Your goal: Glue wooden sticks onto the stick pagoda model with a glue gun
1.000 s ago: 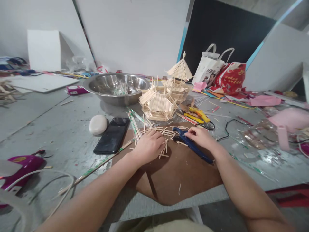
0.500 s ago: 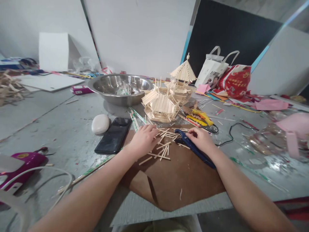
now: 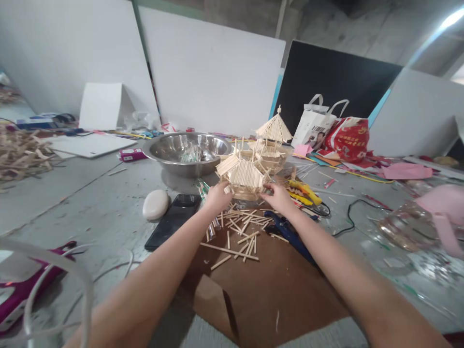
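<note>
A model pavilion [image 3: 244, 174] built from thin wooden sticks stands at the middle of the table, with a pointed tower roof [image 3: 274, 126] behind its low front roof. My left hand [image 3: 218, 197] grips the model's lower left side, fingers curled at its edge. On the opposite side my right hand [image 3: 277, 197] pinches the lower right edge. Loose short sticks [image 3: 246, 227] lie scattered below on a brown sheet [image 3: 261, 290]. Dark blue pliers [image 3: 290, 232] rest partly under my right forearm.
A steel basin [image 3: 186, 166] stands behind on the left. A black phone [image 3: 174, 220] and white oval case [image 3: 155, 204] lie left of my arm. Yellow-handled tools [image 3: 304, 192], a black cable and a clear pink-lidded jug [image 3: 409, 222] are at right; bags [image 3: 346, 137] stand farther back.
Both hands have moved forward from the loose sticks and pliers to the sides of the model. My right hand has left the pliers. The view has tilted up.
</note>
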`<state>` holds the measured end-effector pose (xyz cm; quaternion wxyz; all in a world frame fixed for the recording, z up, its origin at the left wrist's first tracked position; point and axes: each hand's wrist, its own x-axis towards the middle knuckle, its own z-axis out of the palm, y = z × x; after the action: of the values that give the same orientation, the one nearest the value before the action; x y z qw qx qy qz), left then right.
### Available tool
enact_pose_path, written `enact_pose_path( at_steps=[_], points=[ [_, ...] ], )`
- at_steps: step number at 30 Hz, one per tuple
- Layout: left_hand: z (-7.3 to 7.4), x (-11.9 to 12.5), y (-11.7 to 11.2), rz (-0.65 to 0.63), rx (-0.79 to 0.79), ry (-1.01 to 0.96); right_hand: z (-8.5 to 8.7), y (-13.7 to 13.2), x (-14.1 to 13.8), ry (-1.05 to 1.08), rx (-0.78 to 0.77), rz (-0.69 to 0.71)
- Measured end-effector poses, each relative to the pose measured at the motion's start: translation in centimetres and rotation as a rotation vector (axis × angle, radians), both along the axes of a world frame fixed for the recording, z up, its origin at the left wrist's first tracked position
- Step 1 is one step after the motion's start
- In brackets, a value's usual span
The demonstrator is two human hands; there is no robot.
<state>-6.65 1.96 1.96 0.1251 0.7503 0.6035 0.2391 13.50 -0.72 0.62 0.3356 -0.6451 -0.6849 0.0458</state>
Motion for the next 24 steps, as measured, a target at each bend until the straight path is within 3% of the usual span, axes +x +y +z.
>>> enact_pose_path(
  at_steps=[5,11,24],
  points=[
    [-0.6,0.1,0.4,0.019,-0.002,-0.083,-0.4,1.1,-0.9,0.015,0.037,-0.008],
    [-2.1,-0.4,1.5,-0.042,-0.006,-0.223,-0.9,2.1,-1.1,0.039,0.032,-0.04],
    [-1.1,1.0,-0.9,-0.165,-0.053,-0.3,-0.8,2.1,2.0,0.067,-0.002,0.044]
  ],
)
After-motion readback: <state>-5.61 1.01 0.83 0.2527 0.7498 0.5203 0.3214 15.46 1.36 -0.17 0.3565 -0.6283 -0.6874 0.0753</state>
